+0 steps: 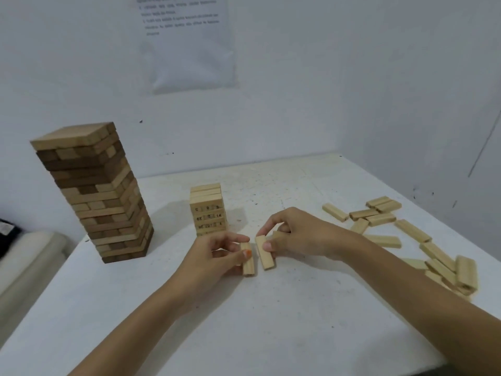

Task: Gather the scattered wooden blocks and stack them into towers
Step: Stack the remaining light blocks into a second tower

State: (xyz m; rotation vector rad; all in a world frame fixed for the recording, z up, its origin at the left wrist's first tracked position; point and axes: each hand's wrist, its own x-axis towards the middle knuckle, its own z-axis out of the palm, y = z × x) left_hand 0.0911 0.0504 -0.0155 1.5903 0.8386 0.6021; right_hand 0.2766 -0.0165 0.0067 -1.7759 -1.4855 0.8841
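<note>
**Q:** Head view. Which step am I logging?

**Op:** Pairing blocks, by my reading, before they go on the short tower [206, 210]. That tower stands just beyond my hands on the tabletop [271, 316]. The tall tower [95, 194] stands well off to the left.

**Q:** Grip state?

**Op:** Both are closed on wood. My left grip [217, 251] pinches one pale block [249, 263] between thumb and fingers, long axis pointing toward me. My right grip [301, 237] pinches a second block [265, 253] at its far end, thumb against forefinger. Another piece seems tucked under the curled right fingers, but it is partly hidden, so I can't confirm it. The two blocks lie side by side with a narrow gap between them. I can't tell whether their lower ends touch the tabletop.

**Q:** How do I do this well?

**Op:** I judge it best to close the gap with long faces flush and ends level, squaring them against the tabletop. I'd then carry the set low and lay it crosswise on the short tower. Release should be gentle, without nudging the layers below.

**Q:** Remaining stock?

**Op:** The loose blocks [379, 213] are scattered to my right, and a heap [447, 267] lies near the tabletop's right edge.
</note>
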